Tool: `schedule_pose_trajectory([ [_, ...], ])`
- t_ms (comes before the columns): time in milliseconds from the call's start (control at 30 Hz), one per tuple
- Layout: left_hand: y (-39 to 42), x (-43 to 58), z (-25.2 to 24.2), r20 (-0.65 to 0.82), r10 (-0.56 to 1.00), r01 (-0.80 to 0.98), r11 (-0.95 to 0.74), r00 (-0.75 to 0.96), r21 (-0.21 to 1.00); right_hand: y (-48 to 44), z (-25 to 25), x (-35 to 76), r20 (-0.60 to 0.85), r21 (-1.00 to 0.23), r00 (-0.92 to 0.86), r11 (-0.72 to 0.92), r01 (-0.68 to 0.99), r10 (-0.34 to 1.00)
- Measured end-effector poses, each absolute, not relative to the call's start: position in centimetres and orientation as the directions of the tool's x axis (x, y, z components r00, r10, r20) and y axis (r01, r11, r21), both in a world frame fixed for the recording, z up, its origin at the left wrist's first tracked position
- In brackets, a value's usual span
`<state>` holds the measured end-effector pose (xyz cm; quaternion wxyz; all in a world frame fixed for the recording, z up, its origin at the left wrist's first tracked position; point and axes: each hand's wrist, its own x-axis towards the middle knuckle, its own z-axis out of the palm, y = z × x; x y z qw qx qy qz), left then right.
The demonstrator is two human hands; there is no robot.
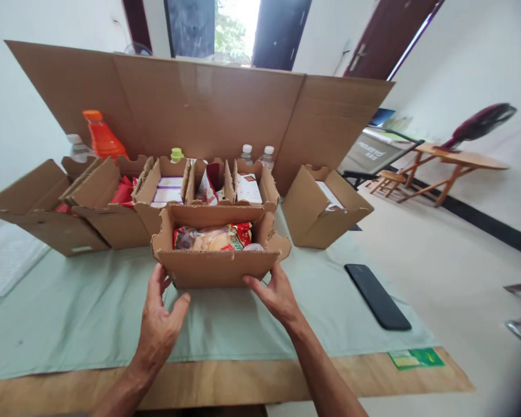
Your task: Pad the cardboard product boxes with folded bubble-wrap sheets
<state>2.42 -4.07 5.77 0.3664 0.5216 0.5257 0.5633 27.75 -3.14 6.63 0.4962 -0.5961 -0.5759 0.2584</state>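
Note:
A small open cardboard box (221, 269) stands on the pale green cloth, in front of a row of similar boxes. Inside it lie snack packets (215, 238) in clear and red wrapping. At its left front corner is my left hand (160, 313), fingertips by the side wall and thumb spread away from the cardboard. My right hand (275, 292) grips the right front corner, its thumb on the front wall and its fingers round the side, partly hidden.
Behind stand several open boxes (125, 226) with packets, an orange bottle (104, 139) and clear bottles, before a tall cardboard panel (208, 98). Another box (312, 214) stands apart at right. A black phone (377, 296) and a green card (417, 358) lie near the table's right edge.

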Motion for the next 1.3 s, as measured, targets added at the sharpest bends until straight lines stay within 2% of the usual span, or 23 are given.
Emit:
schedule_pose_trajectory([
  [100,-3.6,1.9,4.5,0.191,0.965,0.151,-0.165,-0.180,0.975,-2.6,4.8,27.8,0.243,-0.899,0.207,0.140,0.415,0.948],
  [300,-3.7,1.6,2.1,0.051,0.982,0.213,-0.011,-0.182,0.977,-3.2,2.4,27.7,0.209,-0.888,0.228,0.087,0.451,0.951],
  [733,-2.9,1.5,1.9,0.042,0.975,0.143,-0.010,-0.218,0.990,-2.5,1.9,26.8,0.171,-0.856,0.200,0.045,0.515,0.965],
  [1067,-3.9,1.1,1.7,0.073,0.953,0.096,-0.046,-0.295,0.994,-4.3,1.7,25.6,0.255,-0.759,0.174,0.085,0.645,0.951],
  [1300,-5.5,0.7,-0.5,-0.082,0.927,0.094,0.125,-0.367,0.988,-4.4,0.7,26.3,0.176,-0.755,0.134,0.046,0.654,0.975],
])
